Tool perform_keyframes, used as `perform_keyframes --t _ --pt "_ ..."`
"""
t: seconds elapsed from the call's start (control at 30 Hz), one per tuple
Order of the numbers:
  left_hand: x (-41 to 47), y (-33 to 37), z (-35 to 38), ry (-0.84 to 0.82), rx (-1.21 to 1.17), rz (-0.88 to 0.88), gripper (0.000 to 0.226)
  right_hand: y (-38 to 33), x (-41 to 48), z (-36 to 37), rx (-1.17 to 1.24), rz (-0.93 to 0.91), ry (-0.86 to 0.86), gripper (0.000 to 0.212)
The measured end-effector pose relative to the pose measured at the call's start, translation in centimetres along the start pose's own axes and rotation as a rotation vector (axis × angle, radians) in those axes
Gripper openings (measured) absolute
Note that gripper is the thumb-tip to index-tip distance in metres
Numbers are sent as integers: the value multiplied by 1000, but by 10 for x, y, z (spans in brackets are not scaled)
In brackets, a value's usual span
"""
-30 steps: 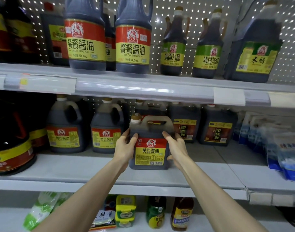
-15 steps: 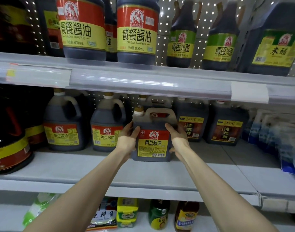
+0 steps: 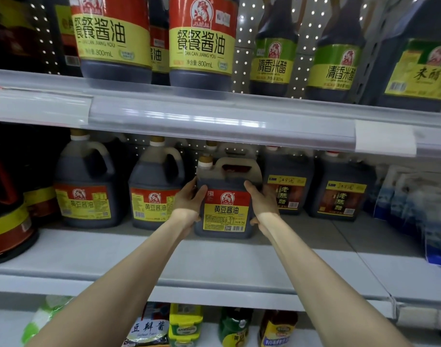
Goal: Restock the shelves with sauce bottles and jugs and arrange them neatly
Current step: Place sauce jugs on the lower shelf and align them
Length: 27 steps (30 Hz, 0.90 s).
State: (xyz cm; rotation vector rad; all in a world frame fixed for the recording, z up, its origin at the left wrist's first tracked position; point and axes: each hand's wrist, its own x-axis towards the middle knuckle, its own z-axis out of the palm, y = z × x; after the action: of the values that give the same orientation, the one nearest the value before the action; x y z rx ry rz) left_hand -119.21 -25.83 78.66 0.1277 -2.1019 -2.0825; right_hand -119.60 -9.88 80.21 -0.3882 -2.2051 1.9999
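Head view: left hand (image 3: pixel 189 205) and right hand (image 3: pixel 260 204) clasp soy sauce jug (image 3: pixel 225 211) upright on middle shelf (image 3: pixel 214 261).

light: dim, cool | glare: price rail (image 3: pixel 214 121) | edges: bowed, soft | left: dark

Reaching forward, the left hand (image 3: pixel 189 205) and right hand (image 3: pixel 261 205) clasp the jug (image 3: pixel 225 214) by its sides, thumbs in front.
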Motion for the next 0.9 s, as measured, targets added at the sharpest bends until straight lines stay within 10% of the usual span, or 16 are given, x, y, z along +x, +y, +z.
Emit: perform_keyframes --t 0.9 --pt "22 -5 5 -10 2 19 36 10 33 9 -17 -34 7 49"
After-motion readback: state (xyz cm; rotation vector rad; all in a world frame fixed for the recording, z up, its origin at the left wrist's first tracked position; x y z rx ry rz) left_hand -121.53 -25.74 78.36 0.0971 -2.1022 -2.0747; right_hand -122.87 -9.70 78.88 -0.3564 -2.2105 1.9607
